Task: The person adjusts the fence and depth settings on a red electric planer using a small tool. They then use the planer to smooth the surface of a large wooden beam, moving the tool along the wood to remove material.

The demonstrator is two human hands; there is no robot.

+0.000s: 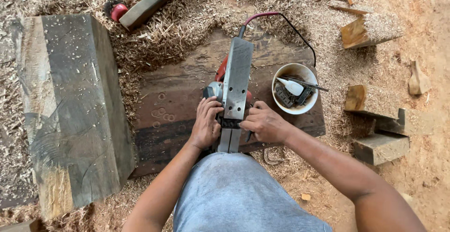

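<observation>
The planer (236,79) lies sole-up on a dark board (173,100), just before the person's knees. The left hand (206,123) curls its fingers against the planer's side; the right hand (265,124) pinches at the blade slot. A white bowl (280,105) of parts sits right; a big block (70,105) left.

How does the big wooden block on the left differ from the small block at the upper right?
The big wooden block is far larger, dark grey and weathered, and lies lengthwise beside the dark board. The small block is paler, orange-brown on its cut end, and has a layer of sawdust on top. Both are rough-cut timber resting on ground strewn with shavings.
</observation>
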